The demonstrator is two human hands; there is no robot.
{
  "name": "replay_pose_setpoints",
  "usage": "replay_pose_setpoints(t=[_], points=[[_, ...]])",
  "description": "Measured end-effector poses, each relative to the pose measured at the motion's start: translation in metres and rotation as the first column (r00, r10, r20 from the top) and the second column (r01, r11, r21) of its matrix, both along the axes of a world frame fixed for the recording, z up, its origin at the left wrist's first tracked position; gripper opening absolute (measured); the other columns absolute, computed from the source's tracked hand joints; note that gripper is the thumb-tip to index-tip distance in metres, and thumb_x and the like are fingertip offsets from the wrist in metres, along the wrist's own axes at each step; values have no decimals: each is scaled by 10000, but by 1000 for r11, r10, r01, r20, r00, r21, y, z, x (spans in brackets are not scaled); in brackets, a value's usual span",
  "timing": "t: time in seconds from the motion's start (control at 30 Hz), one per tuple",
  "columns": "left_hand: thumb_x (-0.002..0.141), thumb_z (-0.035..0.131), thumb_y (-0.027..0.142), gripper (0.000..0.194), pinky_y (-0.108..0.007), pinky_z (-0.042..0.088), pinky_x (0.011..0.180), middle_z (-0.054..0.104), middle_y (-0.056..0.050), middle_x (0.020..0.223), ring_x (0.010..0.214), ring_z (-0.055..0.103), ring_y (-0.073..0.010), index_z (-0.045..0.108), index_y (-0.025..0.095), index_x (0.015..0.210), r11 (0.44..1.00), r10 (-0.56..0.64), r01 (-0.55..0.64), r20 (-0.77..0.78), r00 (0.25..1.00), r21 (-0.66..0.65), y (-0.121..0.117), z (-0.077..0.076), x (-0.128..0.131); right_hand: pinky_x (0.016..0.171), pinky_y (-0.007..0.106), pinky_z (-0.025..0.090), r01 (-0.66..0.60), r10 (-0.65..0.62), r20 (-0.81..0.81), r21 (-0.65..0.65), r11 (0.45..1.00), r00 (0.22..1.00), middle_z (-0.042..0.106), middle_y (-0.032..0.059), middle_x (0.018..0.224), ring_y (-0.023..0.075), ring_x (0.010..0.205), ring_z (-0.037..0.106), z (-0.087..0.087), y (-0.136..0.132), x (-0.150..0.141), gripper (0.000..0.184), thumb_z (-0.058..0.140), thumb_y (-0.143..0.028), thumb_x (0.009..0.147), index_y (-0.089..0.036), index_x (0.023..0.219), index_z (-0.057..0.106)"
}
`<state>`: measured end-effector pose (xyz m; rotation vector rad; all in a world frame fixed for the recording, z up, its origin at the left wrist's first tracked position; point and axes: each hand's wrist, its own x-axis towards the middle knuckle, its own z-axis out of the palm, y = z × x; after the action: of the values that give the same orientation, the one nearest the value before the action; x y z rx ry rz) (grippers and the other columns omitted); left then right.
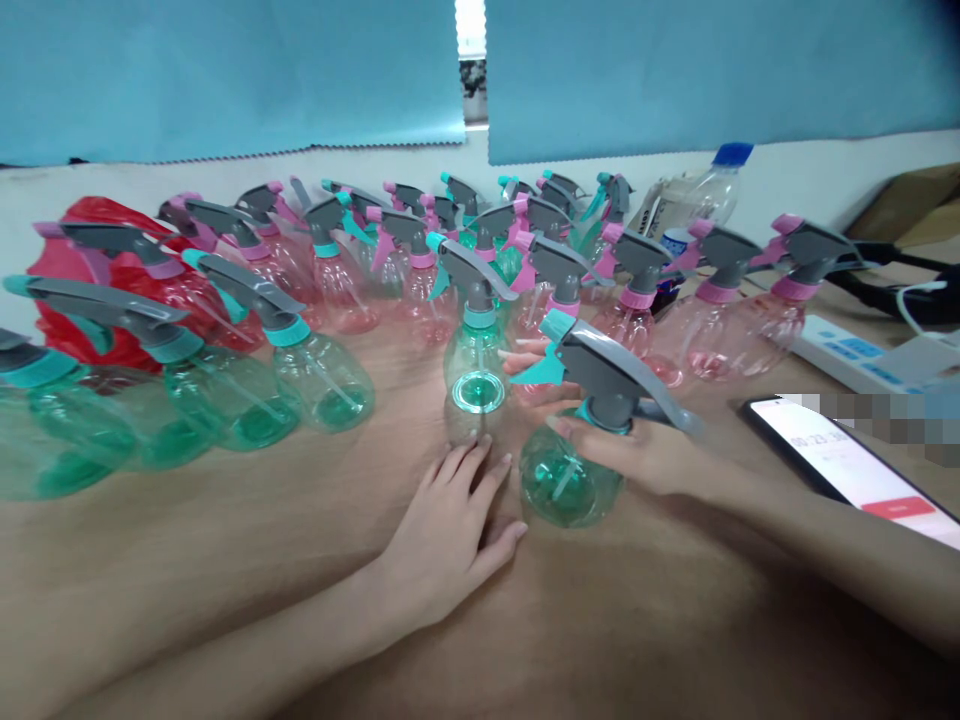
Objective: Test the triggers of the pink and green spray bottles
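My left hand (454, 525) lies on the table with its fingers stretched forward and nothing in it. Just beyond its fingertips stands an upright green spray bottle (478, 385) with a turquoise collar and grey head. My right hand (637, 450) is closed around the neck of a nearer green spray bottle (571, 480), thumb in front and fingers reaching past behind. This bottle has a turquoise nozzle and trigger, and its head tilts to the right. Part of its collar is hidden by the hand.
Pink spray bottles (724, 335) and green spray bottles (322, 385) stand in rows behind and left. A red plastic bag (97, 215) sits at the back left. At right are a phone (832, 460), a power strip (847, 350) and a clear water bottle (712, 195).
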<state>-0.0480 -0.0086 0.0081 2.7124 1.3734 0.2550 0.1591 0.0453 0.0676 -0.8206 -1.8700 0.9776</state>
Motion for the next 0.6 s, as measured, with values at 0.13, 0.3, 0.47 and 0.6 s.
replay_pose_setpoints(t=[0.13, 0.3, 0.47, 0.6], points=[[915, 516, 442, 555, -536, 343, 1043, 458, -185, 1400, 1306, 386, -340, 460, 116, 1361, 1000, 1, -1, 7, 1000, 7, 0, -1, 0, 767, 301, 574, 13, -13, 0, -3, 1000, 1000, 660, 30, 1186, 179, 918, 681, -1, 1, -1, 480, 563, -110, 743, -260, 1199, 573], [921, 508, 450, 558, -538, 341, 1044, 453, -190, 1404, 1312, 377, -340, 459, 107, 1359, 1000, -6, 6, 2, 1000, 10, 1, -1, 0, 776, 309, 575, 0, 0, 2, 18, 1000, 1000, 683, 35, 1107, 179, 888, 678, 1, 0, -1, 440, 538, -129, 732, -242, 1154, 593], [917, 520, 445, 563, -532, 342, 1047, 453, -193, 1403, 1307, 384, -339, 462, 101, 1359, 1000, -6, 6, -2, 1000, 4, 0, 1, 0, 723, 323, 580, 53, -56, 51, 55, 997, 997, 689, 25, 1064, 194, 842, 674, 1, -1, -1, 378, 523, -157, 718, -250, 1068, 631], [912, 528, 439, 558, -533, 349, 1042, 455, -193, 1401, 1300, 392, -339, 467, 102, 1353, 1000, 1, -1, 7, 1000, 0, 0, 1, 0, 746, 311, 581, 47, -50, 49, 71, 996, 998, 674, 11, 1104, 185, 854, 673, 0, -1, -1, 344, 521, -159, 723, -264, 1028, 642]])
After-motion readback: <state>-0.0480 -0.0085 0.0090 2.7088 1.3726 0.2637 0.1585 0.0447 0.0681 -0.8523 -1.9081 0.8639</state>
